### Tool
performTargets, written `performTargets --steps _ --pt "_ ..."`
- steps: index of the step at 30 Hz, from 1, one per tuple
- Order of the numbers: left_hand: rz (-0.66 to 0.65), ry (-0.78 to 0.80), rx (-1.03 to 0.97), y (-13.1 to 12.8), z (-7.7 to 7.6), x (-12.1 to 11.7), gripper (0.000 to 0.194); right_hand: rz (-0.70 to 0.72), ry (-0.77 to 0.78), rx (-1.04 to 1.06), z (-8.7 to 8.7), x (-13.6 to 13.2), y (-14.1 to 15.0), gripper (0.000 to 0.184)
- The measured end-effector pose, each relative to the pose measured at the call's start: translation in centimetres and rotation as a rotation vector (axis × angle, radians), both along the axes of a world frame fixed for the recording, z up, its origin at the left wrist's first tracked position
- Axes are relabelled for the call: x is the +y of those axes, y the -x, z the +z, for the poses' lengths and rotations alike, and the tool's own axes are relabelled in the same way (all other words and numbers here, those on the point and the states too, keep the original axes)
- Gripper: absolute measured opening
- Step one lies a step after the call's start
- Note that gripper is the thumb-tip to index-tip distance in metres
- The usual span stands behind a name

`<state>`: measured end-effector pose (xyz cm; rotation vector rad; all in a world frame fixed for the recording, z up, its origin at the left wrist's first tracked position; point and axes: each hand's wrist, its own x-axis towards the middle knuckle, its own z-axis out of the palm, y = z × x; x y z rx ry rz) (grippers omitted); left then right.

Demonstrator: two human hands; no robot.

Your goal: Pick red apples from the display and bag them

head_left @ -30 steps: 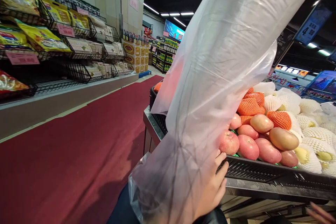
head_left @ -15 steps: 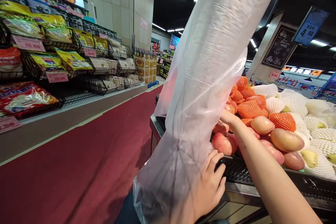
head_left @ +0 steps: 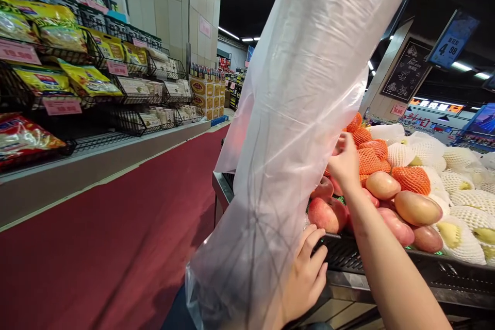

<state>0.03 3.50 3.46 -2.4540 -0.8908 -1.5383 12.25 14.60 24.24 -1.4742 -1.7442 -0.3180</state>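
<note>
A big roll of clear plastic produce bags (head_left: 297, 93) hangs slantwise across the middle, covering part of both hands. Below, my left hand (head_left: 307, 270) has its fingers curled at the front edge of the black crate (head_left: 386, 263). A bit of crinkled clear film shows by its fingertips; its palm side is hidden. My right hand (head_left: 345, 162) reaches over the crate, fingers bent inward, beside fruit in orange foam nets (head_left: 373, 160). The roll hides part of its fingers, and I cannot see anything in them. A red fruit (head_left: 328, 214) lies between the hands, with yellow-red mangoes (head_left: 417, 208) further right.
Fruit in white foam nets (head_left: 469, 198) fills the right side of the display. Across the red floor (head_left: 116, 227), wire shelves hold yellow packets (head_left: 91, 80). Stacked cartons (head_left: 209, 95) stand by a tiled pillar (head_left: 154, 15). A blue price sign (head_left: 453, 41) hangs overhead.
My right hand has come out from behind the bag roll, so its curled fingers show more. My left hand keeps nearly the same place. The view has shifted slightly.
</note>
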Motion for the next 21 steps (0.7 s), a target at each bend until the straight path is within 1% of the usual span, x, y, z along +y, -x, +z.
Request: performTargets --steps 2,3,5,6,7,9,11,13,15,21 --pt "-0.010 0.010 0.008 0.1 -0.1 0.1 0.028 -0.073 -0.068 0.125 1.9 -1.5 -2.3 0.072" --pt "-0.018 0.012 0.012 0.2 -0.1 0.1 0.028 -0.103 -0.069 0.171 2.7 -2.2 -3.5 0.073" --pt "-0.034 0.008 0.015 0.3 -0.3 0.3 0.027 -0.135 0.030 0.176 3.7 -3.6 -5.9 0.071" --pt "-0.038 0.004 0.017 0.4 -0.4 0.4 0.027 -0.140 0.111 0.144 3.9 -4.1 -6.9 0.069" --pt "-0.038 0.001 0.020 0.4 -0.5 0.5 0.027 -0.138 0.199 0.098 3.8 -4.5 -7.6 0.066" --pt "-0.041 0.001 0.023 0.4 -0.7 0.6 0.029 -0.122 0.343 0.017 2.9 -4.8 -8.2 0.063" --pt "-0.043 0.010 0.021 0.3 -0.8 0.6 0.030 -0.098 0.435 -0.038 1.7 -4.7 -8.3 0.065" --pt "-0.046 0.016 0.012 0.2 -0.7 0.4 0.030 -0.071 0.454 -0.060 0.6 -4.4 -8.1 0.066" --pt "-0.041 0.010 0.000 0.2 -0.6 0.3 0.030 -0.047 0.447 -0.078 0.0 -4.0 -8.2 0.065" --pt "-0.036 -0.004 -0.039 0.2 -0.4 0.1 0.029 0.066 0.427 -0.116 -0.3 -2.7 -10.4 0.062"
